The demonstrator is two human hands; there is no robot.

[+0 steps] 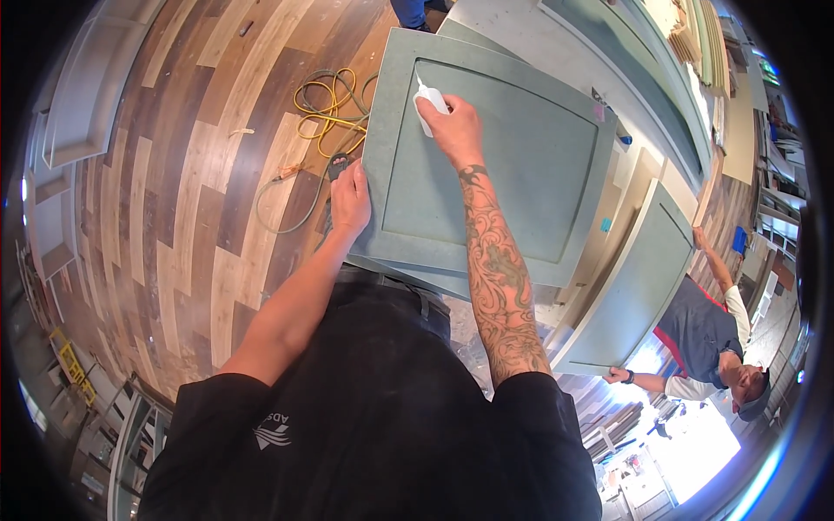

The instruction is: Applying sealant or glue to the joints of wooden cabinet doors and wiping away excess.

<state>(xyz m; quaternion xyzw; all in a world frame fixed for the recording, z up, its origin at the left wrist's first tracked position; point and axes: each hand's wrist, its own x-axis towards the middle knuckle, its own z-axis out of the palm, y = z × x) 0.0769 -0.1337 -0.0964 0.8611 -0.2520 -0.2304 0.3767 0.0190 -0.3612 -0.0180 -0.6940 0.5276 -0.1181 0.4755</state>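
In front of me lies a grey-green cabinet door [512, 174] with a recessed centre panel. My right hand [456, 130] is closed around a white squeeze bottle [432, 97] with a thin nozzle. The bottle is tilted, and its tip is at the groove in the door's upper left corner. At the door's left edge, my left hand [351, 200] has its fingers closed along the rim; its thumb is hidden. Part of another grey-green panel [417, 276] shows under the near edge of the door.
To the right, another person [708, 334] holds a similar grey-green door [634, 291] with both hands. A yellow cord [328, 108] lies coiled on the wood-plank floor [187, 200] to the left. White cabinet boxes [91, 82] stand at the far left. More grey-green panels [638, 74] lie beyond.
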